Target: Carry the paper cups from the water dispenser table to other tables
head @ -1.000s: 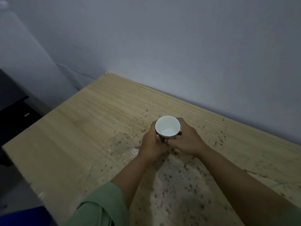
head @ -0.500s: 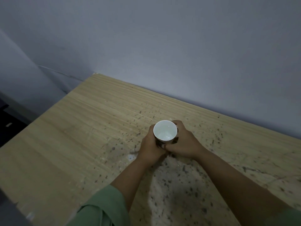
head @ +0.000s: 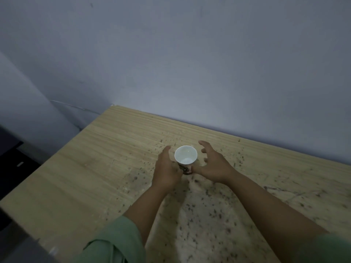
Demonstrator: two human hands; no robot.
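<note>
On the speckled wooden table (head: 79,173), 1 white paper cup (head: 186,155) stands upright between the left hand (head: 167,168) and right hand (head: 212,164), both spread open and gripping nothing; set-down appears complete, so next comes withdrawing without tipping it.

Two bare forearms were seen, entering from the 6 o'clock edge. A loose, pale green sleeve (head: 114,242) was worn on the left arm, pushed up and bunched in folds near the elbow, at about 7 o'clock. A strip of the same green cloth was seen at 4 o'clock on the right arm (head: 322,249), blurred at the frame's corner. The left hand (head: 167,171) and right hand (head: 214,166) were left uncovered; wrists and fingers were seen bare.
</note>
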